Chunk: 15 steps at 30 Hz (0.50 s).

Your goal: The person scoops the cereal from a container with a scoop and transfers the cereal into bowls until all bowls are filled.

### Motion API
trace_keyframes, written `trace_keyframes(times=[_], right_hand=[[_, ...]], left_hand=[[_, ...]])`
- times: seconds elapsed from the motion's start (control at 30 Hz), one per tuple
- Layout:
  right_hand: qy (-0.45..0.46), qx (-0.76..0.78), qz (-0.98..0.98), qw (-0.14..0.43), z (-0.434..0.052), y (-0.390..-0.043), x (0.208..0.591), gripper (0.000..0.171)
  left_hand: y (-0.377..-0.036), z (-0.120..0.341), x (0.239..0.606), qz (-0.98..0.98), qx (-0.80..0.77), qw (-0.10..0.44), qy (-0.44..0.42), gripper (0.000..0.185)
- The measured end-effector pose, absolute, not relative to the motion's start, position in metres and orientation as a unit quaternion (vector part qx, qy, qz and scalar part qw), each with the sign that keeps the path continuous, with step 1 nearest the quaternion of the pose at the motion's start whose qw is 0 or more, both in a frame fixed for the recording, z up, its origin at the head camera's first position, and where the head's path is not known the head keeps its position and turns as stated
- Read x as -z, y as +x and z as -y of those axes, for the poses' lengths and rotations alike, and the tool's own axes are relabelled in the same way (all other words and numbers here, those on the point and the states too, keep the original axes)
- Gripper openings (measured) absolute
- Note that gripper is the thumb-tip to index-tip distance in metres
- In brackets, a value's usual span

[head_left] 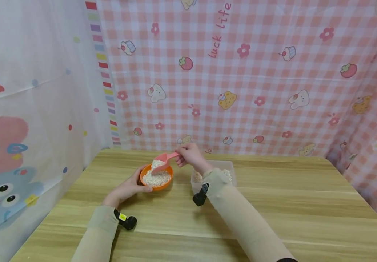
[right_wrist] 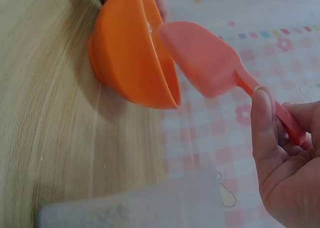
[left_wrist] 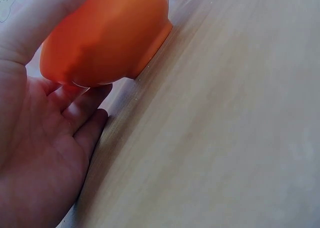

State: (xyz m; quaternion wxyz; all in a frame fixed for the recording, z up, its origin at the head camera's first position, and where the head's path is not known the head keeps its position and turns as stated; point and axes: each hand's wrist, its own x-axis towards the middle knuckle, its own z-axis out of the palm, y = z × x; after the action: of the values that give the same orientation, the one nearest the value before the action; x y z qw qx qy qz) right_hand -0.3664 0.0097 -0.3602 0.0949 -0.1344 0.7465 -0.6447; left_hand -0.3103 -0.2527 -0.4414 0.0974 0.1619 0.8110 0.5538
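- Sitting on the wooden bench (head_left: 273, 203), left of centre: orange bowl (head_left: 156, 178) holding pale flakes (head_left: 155, 178).
- Cupping the bowl's near-left side: left hand (head_left: 127, 187), fingers curled round the wall, palm lying against the bench in the left wrist view.
- Pinching the handle of a pink scoop (head_left: 163, 161): right hand (head_left: 189, 154), thumb pressing along the handle in the right wrist view.
- Hovering tilted over the bowl's rim: scoop, carrying flakes, blade pointing down into the bowl.
- Standing just right of the bowl, partly hidden behind the right sleeve: clear plastic tub (head_left: 229, 171) containing more flakes.
- Hanging behind the bench: pink checked cloth (head_left: 257, 72).
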Motion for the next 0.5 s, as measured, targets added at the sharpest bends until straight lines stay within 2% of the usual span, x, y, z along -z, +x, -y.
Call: trace_keyframes(times=[0.5], right_hand=[[-0.139,0.613,-0.774,0.081,0.004,-0.359,0.354,0.023]], left_hand=[[-0.31,0.252,0.44,-0.8,-0.566,0.1,0.172,0.097]])
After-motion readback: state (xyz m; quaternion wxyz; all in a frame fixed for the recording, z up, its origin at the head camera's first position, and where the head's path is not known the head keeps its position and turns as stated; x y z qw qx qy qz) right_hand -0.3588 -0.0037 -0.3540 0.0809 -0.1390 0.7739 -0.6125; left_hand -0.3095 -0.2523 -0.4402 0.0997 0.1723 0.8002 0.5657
